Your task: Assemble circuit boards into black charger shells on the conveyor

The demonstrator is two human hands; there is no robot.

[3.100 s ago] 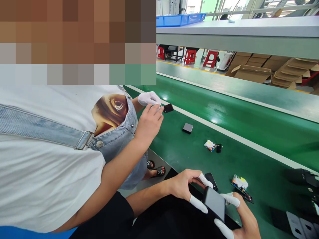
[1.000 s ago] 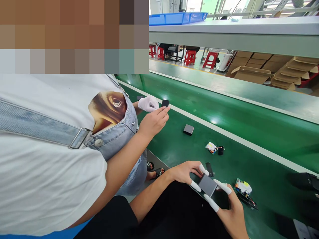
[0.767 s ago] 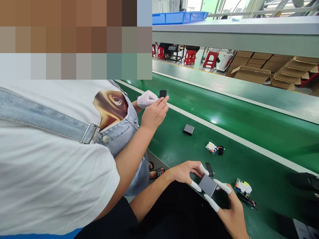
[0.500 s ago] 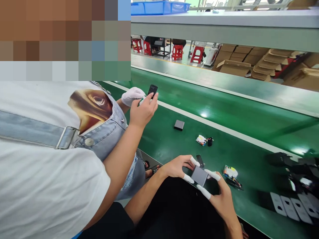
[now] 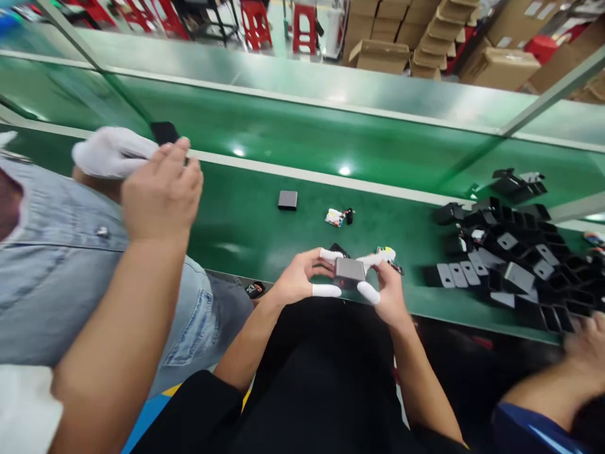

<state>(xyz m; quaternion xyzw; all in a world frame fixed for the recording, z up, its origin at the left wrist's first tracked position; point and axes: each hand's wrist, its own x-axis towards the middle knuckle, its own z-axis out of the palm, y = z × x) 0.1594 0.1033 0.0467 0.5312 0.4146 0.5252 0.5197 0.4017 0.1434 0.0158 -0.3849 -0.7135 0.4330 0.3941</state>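
The person's black clothing fills the foreground, forearms reaching in from seven and five o'clock to meet at the worktop's near edge. The left hand and right hand, white sleeves on their thumbs and forefingers, both grasp a dark grey, round-cornered box between them: thumbs on the near side, forefingers toward the far side, the box level with the fingertips and bearing a small red mark on its near face. That near edge of the green worktop passes close by both hands, running from nine toward four o'clock. Just past the box, at eleven o'clock, a flat black piece shows partly; at one, a circuit board with a white-covered part lies behind the right fingers. At three, beyond a stretch of green surface, sits a crowded pile of black, open-ended housings, with another person's blurred hand near its close side. Farther off, a second circuit board lies at eleven and a second grey box at ten. Also toward ten, a co-worker's bare hand and white-gloved hand meet near a small black rectangular object. A white strip borders the far side.
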